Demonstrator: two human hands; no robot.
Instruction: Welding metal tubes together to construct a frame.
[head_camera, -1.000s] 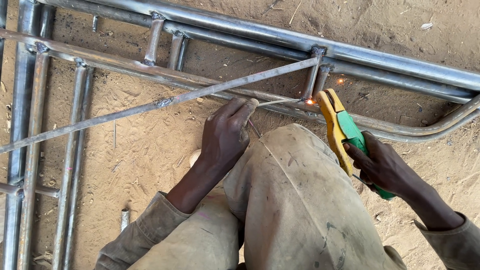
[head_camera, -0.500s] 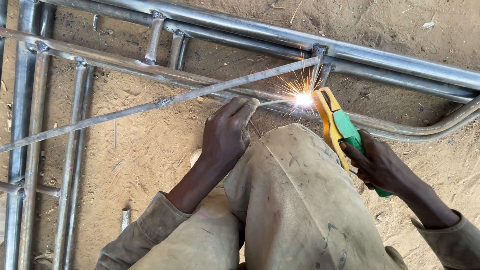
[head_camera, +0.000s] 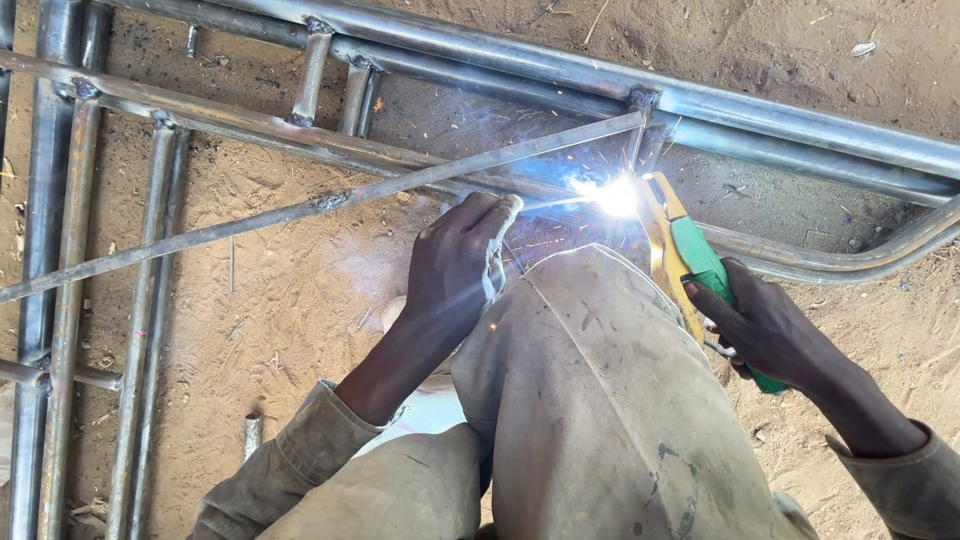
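View from above of a person crouched over a welded steel frame (head_camera: 480, 50) lying on sandy ground (head_camera: 290, 300). The right hand (head_camera: 765, 325) is closed in a full grip around the green handle of a yellow-and-green electrode holder (head_camera: 690, 255), whose yellow jaw end points up and to the left toward a bright white welding arc (head_camera: 615, 195). The arc sits just below a short upright stub (head_camera: 637, 140) that joins the thick top tube to a long thin diagonal bar (head_camera: 330, 200); sparks scatter around it. The left hand (head_camera: 460, 265) is curled, fingers bent and pressed against a thin welding rod (head_camera: 550, 203) that runs from the fingertips to the arc; whether the fingers pinch the rod or only steady it cannot be told. The diagonal bar runs from the left edge of the view, rising to the right, and ends at the stub just above the arc. Between the two hands the person's raised knee (head_camera: 600, 350), in stained khaki cloth, fills the lower middle and lies close under the arc, so little room remains there. Open sand lies left of the left forearm, bounded by paired vertical bars (head_camera: 70, 300) at the far left. At the right, a curved tube (head_camera: 860, 262) sweeps under the top tube and passes just above the right hand, with bare sand beyond. No container is visible.
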